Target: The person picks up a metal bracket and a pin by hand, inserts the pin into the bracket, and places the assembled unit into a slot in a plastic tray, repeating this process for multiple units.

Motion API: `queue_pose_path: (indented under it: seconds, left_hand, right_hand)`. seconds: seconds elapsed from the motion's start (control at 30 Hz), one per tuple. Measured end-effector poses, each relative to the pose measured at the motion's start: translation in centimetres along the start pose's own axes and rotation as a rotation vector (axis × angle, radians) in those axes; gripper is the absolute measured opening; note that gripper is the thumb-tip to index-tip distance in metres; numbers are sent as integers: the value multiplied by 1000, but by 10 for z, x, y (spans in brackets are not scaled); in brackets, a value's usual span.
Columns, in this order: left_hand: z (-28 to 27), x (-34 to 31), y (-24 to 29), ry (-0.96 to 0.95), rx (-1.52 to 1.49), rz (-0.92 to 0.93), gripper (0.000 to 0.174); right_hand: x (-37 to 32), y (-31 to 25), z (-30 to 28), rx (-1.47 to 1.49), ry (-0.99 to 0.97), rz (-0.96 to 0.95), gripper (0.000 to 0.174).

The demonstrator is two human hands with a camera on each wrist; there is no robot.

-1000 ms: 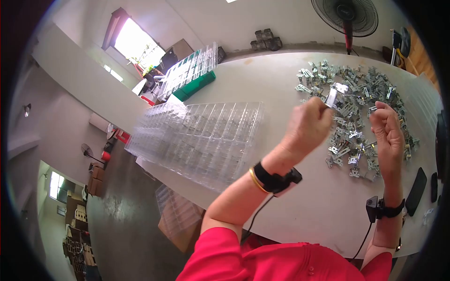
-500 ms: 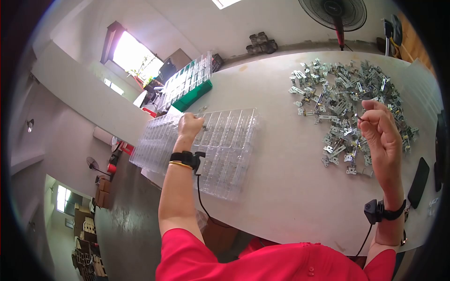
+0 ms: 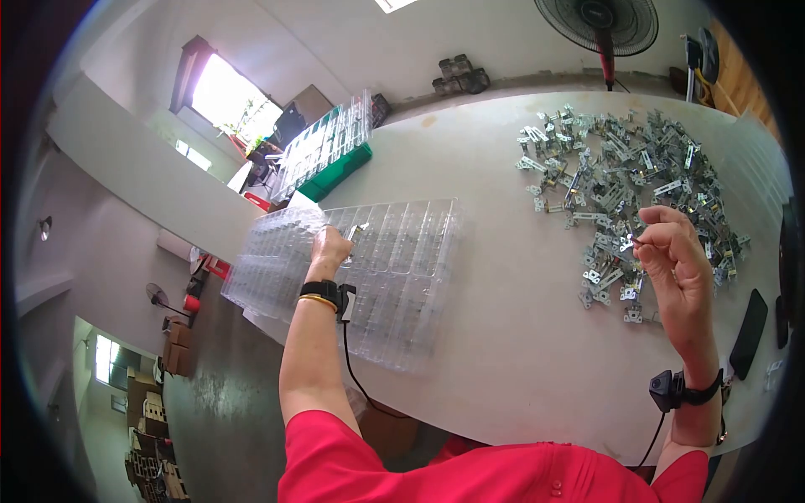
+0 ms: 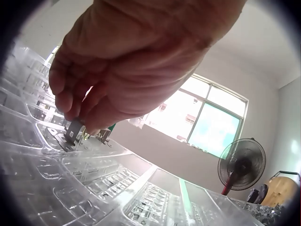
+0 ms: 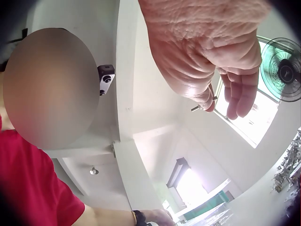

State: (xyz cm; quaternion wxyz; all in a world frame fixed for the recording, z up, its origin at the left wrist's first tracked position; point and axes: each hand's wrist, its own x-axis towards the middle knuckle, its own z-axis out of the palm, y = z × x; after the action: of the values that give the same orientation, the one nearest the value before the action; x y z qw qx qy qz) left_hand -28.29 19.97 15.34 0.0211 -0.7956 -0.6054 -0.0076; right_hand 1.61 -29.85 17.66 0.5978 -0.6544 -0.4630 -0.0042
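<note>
My left hand [image 3: 329, 246] is over the clear compartment tray [image 3: 419, 289] on the left of the table. It pinches a silver metal bracket [image 4: 74, 132] between thumb and fingers, low over one compartment. In the left wrist view, other metal pieces show close beside it. My right hand [image 3: 681, 281] is raised at the near edge of a pile of metal brackets [image 3: 616, 184]. Between its thumb and index finger sits a thin metal pin [image 5: 196, 108], mostly hidden by the fingers; the other fingers are bent loosely.
A green tray [image 3: 340, 172] under clear trays stands at the table's back left. Clear ribbed plastic [image 3: 755, 163] and a black flat object [image 3: 749, 335] lie at the right edge. A fan [image 3: 597, 33] stands behind the table. A cable [image 3: 356, 381] trails from the left wrist.
My left hand swung left from the bracket pile to the clear tray, carrying a bracket, and then sank a little there. My right hand stays near the pile, slightly lower.
</note>
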Motion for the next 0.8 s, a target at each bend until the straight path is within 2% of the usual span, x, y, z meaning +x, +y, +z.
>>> queue_pose_path:
  seconds: [0.23,0.33,0.4,0.43,0.53,0.6,0.73,0.8]
  left_hand:
    - [9,3,5,15,37,23,33]
    - [16,6,2,31,37,35,34]
    - [15,12,8,56,42,49,32]
    - [9,16,15,11,37,62,30]
    - [-24,-25,65,211,-124,337,31]
    - [-48,-53,113,213,-149,529,32]
    - [-83,-117,208,58,-421,754,33]
    - [-103,-156,252,-20,-432,879,31]
  right_hand:
    - [0,-4,-2,-8,9,-16,5]
    - [1,-7,-5,37,8,40,5]
    - [2,-6,-7,37,26,-1,6]
    - [3,-5,-8,33,39,-33,6]
    - [3,0,-12,34,61,-71,6]
    - [2,0,-14,30,67,-68,6]
    - [3,-6,-19,79,83,-82,5]
    - [2,-9,-22,86,117,-79,6]
